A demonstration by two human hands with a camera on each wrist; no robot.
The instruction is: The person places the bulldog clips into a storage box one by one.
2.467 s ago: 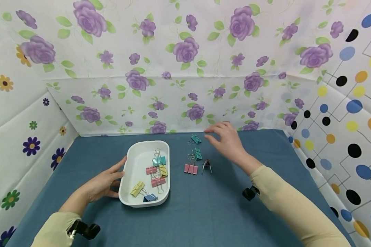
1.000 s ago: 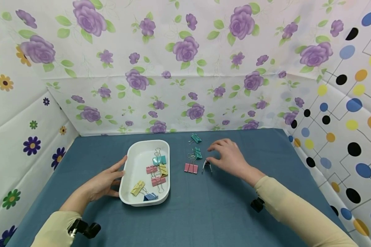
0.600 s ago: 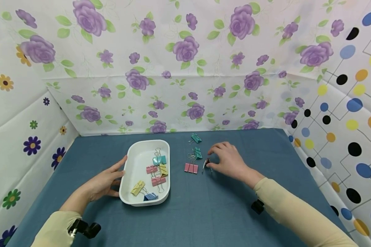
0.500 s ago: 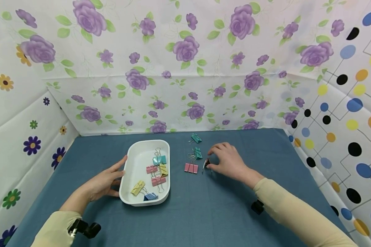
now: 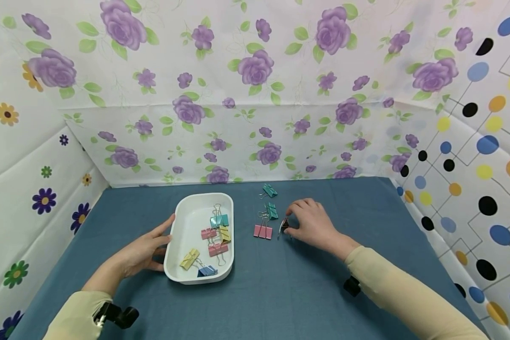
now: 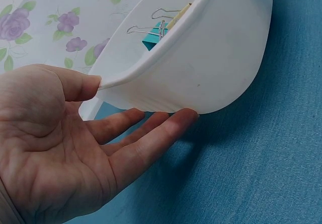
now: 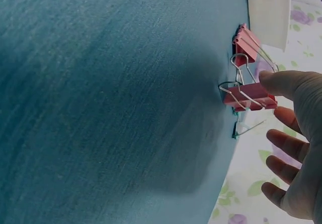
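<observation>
A white plastic tray (image 5: 199,238) stands left of the middle, with several coloured binder clips inside it. My left hand (image 5: 138,251) grips its left side; in the left wrist view the thumb lies on the rim and the fingertips meet the lower wall. Right of the tray, my right hand (image 5: 312,222) pinches one end of a red binder clip (image 7: 249,97) between thumb and index finger, the other fingers spread apart. In the head view this clip is partly hidden by the fingers. Close to it lies a pink binder clip (image 5: 262,231).
Two green binder clips, one near (image 5: 272,211) and one farther back (image 5: 269,190), lie between the tray and my right hand. Blue cloth (image 5: 280,293) covers the table. A flowered curtain (image 5: 255,123) rises at the back edge, with patterned sheets at both sides.
My right hand has come down and nearer from the back of the table to the red binder clip, and its thumb and index finger have closed on it. The left hand stays at the tray.
</observation>
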